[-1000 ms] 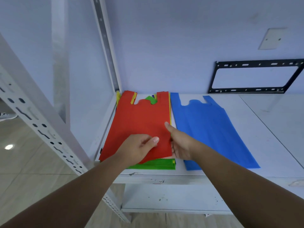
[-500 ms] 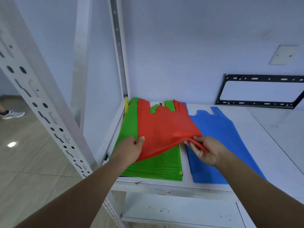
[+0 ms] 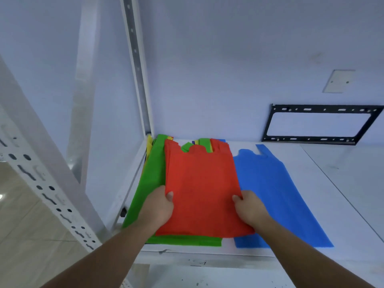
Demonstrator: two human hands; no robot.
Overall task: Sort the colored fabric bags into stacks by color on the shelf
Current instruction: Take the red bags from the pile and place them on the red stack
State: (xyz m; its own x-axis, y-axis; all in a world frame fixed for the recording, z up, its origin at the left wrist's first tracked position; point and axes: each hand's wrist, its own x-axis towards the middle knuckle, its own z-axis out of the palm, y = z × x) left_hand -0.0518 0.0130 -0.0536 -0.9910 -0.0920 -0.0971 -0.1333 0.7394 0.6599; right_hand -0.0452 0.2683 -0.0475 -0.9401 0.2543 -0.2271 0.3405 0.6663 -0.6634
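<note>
A red fabric bag (image 3: 202, 183) is held flat over the mixed pile at the left end of the white shelf (image 3: 324, 183). My left hand (image 3: 159, 206) grips its left edge and my right hand (image 3: 250, 210) grips its right edge, thumbs on top. Under it lies a green bag (image 3: 152, 173), with yellow and purple edges (image 3: 149, 143) showing at the back of the pile. A blue bag (image 3: 274, 192) lies flat on the shelf just right of the pile, its handles pointing to the wall.
White perforated shelf uprights stand at the left (image 3: 41, 183) and at the back corner (image 3: 137, 65). A black metal bracket (image 3: 320, 140) leans on the wall at the back right. A lower shelf (image 3: 207, 275) shows below the front edge.
The red bag went from pinched and lifted at its near end to spread flat between both hands, shifted right so the green bag beneath shows along the left.
</note>
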